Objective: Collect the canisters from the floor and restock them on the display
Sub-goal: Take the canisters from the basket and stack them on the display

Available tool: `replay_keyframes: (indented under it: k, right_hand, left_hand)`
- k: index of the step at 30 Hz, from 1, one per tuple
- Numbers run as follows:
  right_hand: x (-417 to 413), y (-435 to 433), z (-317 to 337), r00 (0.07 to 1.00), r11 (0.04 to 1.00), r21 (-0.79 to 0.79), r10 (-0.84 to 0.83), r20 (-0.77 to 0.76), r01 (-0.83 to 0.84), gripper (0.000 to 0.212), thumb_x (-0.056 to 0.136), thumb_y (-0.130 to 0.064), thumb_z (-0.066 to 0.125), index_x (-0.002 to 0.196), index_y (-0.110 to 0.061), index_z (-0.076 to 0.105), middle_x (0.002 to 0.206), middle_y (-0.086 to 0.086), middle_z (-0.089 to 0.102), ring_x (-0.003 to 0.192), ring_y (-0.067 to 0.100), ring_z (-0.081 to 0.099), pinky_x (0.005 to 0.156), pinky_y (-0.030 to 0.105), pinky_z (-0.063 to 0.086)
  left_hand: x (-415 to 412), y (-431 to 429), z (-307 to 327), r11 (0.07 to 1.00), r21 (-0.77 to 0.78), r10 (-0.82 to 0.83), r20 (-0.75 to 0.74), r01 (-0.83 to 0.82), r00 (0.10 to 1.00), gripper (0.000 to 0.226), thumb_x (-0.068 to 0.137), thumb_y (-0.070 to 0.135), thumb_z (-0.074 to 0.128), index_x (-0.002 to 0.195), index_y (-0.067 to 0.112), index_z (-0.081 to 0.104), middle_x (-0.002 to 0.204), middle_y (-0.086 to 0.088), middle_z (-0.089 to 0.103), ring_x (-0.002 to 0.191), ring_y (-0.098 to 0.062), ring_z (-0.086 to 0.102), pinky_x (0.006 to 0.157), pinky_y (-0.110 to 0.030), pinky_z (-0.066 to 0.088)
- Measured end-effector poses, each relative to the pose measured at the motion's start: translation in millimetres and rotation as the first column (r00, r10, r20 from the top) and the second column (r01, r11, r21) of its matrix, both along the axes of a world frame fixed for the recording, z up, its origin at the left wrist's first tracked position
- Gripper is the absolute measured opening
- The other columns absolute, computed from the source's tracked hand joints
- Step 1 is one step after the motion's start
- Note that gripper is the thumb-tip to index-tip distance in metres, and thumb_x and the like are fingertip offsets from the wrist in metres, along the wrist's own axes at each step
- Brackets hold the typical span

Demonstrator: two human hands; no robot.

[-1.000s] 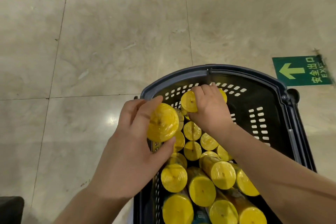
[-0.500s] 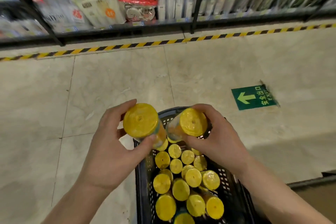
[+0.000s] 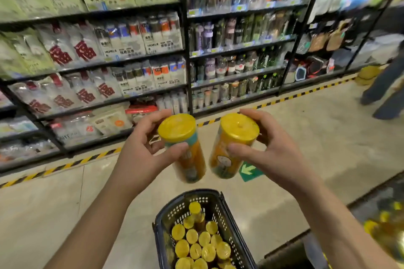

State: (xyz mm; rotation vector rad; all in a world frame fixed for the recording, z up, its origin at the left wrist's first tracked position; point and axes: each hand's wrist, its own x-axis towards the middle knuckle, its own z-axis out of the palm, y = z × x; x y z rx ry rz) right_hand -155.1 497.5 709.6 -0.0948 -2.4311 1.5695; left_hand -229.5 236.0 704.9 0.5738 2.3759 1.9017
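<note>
My left hand (image 3: 142, 157) grips an orange canister with a yellow lid (image 3: 181, 137) around its upper body. My right hand (image 3: 273, 155) grips a second yellow-lidded canister (image 3: 231, 144) the same way. Both canisters are held upright at chest height, side by side and slightly apart. Below them on the floor stands a dark plastic basket (image 3: 166, 216) with several more yellow-lidded canisters (image 3: 199, 244) standing inside it.
Black store shelves (image 3: 185, 50) packed with bags and bottles run along the far side, behind a yellow-black floor stripe (image 3: 65, 165). A green exit arrow sticker (image 3: 249, 171) lies on the tiles. A person's legs (image 3: 387, 87) stand at the right. Blurred yellow canisters (image 3: 384, 225) show at the lower right.
Both hands have lifted one canister each out of the basket and raised them high. The view has tilted up from the floor to the shelves, and the basket now looks far below.
</note>
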Motion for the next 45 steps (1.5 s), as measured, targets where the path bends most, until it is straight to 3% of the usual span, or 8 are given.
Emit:
replay_keyframes:
  k: [4,8,14,22,27,30,33,45]
  right_hand:
    - [39,19,54,0.987,0.99,-0.033,-0.137,-0.087,0.135,0.071,0.07,-0.042,0.09,0.131,-0.051,0.054,0.122,-0.021,0.066,0.112,0.002,0.062,0.097,0.035,0.055]
    - [81,36,86,0.944,0.955,-0.038,-0.297,-0.146,0.294,0.073,0.069,-0.044,0.089,0.132,-0.052,0.053,0.12,-0.023,0.065,0.11,0.0,0.062,0.09,0.025,0.054]
    - [155,39,112,0.859,0.872,-0.022,-0.486,-0.161,0.49,0.069,0.067,-0.052,0.089,0.128,-0.046,0.059,0.119,-0.022,0.067,0.111,0.0,0.062,0.097,0.036,0.055]
    - [276,26,118,0.605,0.614,-0.019,-0.782,-0.151,0.789,0.062,0.066,-0.051,0.089,0.122,-0.051,0.061,0.115,-0.025,0.069,0.105,-0.002,0.065,0.084,0.027,0.059]
    - [342,30,122,0.451,0.462,-0.052,-0.881,-0.142,0.885,0.063,0.068,-0.047,0.09,0.125,-0.049,0.061,0.12,-0.023,0.068,0.11,0.0,0.064,0.093,0.036,0.058]
    - [376,45,119,0.394,0.406,-0.064,-0.908,-0.145,0.912,0.066,0.067,-0.051,0.09,0.126,-0.049,0.061,0.122,-0.023,0.067,0.113,0.002,0.063,0.094,0.039,0.057]
    - [399,65,113,0.353,0.367,-0.08,-0.924,-0.148,0.927,0.069,0.062,-0.056,0.09,0.124,-0.049,0.061,0.121,-0.023,0.067,0.112,0.002,0.064,0.094,0.039,0.057]
    - [458,200,76,0.4,0.41,-0.044,-0.904,-0.151,0.911,0.071,0.066,-0.048,0.091,0.129,-0.046,0.059,0.123,-0.027,0.063,0.113,-0.006,0.058,0.091,0.024,0.052]
  left_hand:
    - [21,32,59,0.995,0.089,-0.047,-0.049,0.051,0.998,0.069,0.066,0.037,0.087,0.129,0.041,0.06,0.127,0.014,0.066,0.114,-0.004,0.065,0.096,-0.033,0.057]
    - [35,64,86,0.978,0.099,-0.177,-0.08,0.185,0.981,0.071,0.066,0.042,0.093,0.13,0.042,0.062,0.129,0.016,0.066,0.119,-0.004,0.063,0.101,-0.04,0.053]
    - [63,113,104,0.911,0.127,-0.386,-0.08,0.393,0.919,0.069,0.058,0.037,0.089,0.122,0.043,0.066,0.118,0.022,0.07,0.108,0.0,0.067,0.094,-0.035,0.057]
    - [123,176,102,0.751,0.119,-0.648,-0.054,0.649,0.76,0.071,0.055,0.042,0.086,0.123,0.047,0.064,0.125,0.017,0.067,0.115,-0.009,0.066,0.101,-0.043,0.054]
    - [173,213,103,0.657,0.104,-0.747,-0.045,0.746,0.664,0.065,0.057,0.043,0.086,0.118,0.051,0.066,0.12,0.018,0.068,0.111,-0.009,0.067,0.1,-0.042,0.054]
    - [203,240,107,0.62,0.089,-0.778,-0.059,0.78,0.625,0.064,0.059,0.04,0.086,0.12,0.046,0.067,0.116,0.018,0.068,0.106,0.006,0.064,0.098,-0.033,0.054]
    - [225,265,109,0.581,0.078,-0.806,-0.081,0.81,0.586,0.064,0.06,0.037,0.085,0.121,0.043,0.067,0.108,0.023,0.07,0.1,0.013,0.063,0.081,-0.016,0.055]
    - [289,392,87,0.595,-0.004,-0.801,-0.093,0.804,0.592,0.068,0.065,0.036,0.086,0.129,0.038,0.063,0.119,0.018,0.069,0.106,0.009,0.064,0.072,-0.007,0.052]
